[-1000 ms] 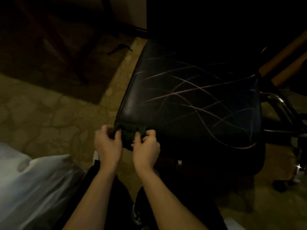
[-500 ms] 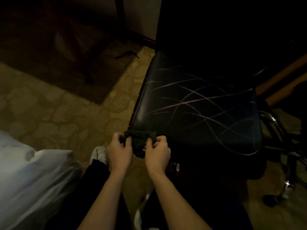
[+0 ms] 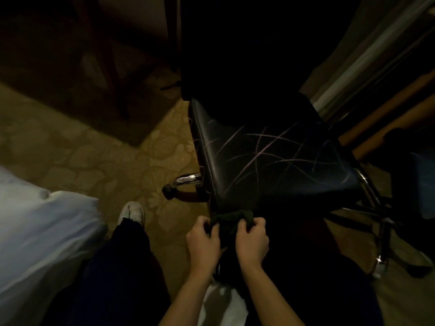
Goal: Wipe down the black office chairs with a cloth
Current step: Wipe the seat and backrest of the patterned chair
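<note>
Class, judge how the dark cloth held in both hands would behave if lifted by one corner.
The dark cloth is bunched between the left hand and right hand, so it is probably floppy and would drape. It looks small and thin, so likely light.

The chair's backrest point(image 3: 235, 55) is lost in shadow, so its shape and surface cannot be made out. The dark cloth point(image 3: 229, 220) is partly covered by the left hand point(image 3: 203, 241) and the right hand point(image 3: 251, 241), whose fingers point(image 3: 255, 223) curl out of sight into it; its lower part merges with the darkness below. Both forearms run off the bottom edge. The white bedding point(image 3: 35, 231) is blurred and cut by the left edge. The chair base point(image 3: 381, 260) is dim and partly hidden under the seat point(image 3: 270, 161).
</note>
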Action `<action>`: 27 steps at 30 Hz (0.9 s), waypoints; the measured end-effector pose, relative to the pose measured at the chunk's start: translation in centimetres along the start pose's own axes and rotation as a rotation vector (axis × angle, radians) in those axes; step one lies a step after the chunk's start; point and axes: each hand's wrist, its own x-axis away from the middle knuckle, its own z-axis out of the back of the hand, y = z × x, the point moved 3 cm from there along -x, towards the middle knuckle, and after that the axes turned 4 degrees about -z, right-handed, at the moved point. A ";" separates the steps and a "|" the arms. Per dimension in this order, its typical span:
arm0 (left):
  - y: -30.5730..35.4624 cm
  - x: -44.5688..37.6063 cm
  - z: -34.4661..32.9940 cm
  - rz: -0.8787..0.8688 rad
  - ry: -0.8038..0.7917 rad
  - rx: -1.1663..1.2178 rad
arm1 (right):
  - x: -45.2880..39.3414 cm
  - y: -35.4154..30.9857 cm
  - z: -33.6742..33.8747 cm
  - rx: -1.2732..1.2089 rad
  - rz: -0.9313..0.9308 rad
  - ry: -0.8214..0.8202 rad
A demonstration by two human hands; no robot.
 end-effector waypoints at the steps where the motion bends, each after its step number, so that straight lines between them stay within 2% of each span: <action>1: 0.0 0.4 -0.4 0.001 -0.020 -0.004 | 0.2 0.8 0.1 -0.021 -0.015 0.011; 5: -0.3 1.5 -2.3 -0.027 -0.101 -0.019 | 0.5 3.3 1.5 -0.158 -0.032 0.053; 10: -0.5 2.6 -4.9 -0.101 -0.190 -0.139 | 0.3 5.6 2.9 -0.231 -0.102 0.188; 14: 0.3 2.6 -6.2 -0.111 -0.304 -0.107 | 0.0 6.4 3.5 -0.303 -0.173 0.246; 17: 1.2 2.6 -6.5 -0.131 -0.319 -0.058 | -0.9 6.1 4.5 -0.345 -0.184 0.282; 22: 2.2 0.6 -5.9 -0.131 -0.274 -0.067 | -1.4 5.2 4.6 -0.311 -0.184 0.239; 27: 2.4 -3.3 -2.2 -0.116 -0.235 0.029 | 1.3 2.2 0.5 -0.470 -0.205 0.097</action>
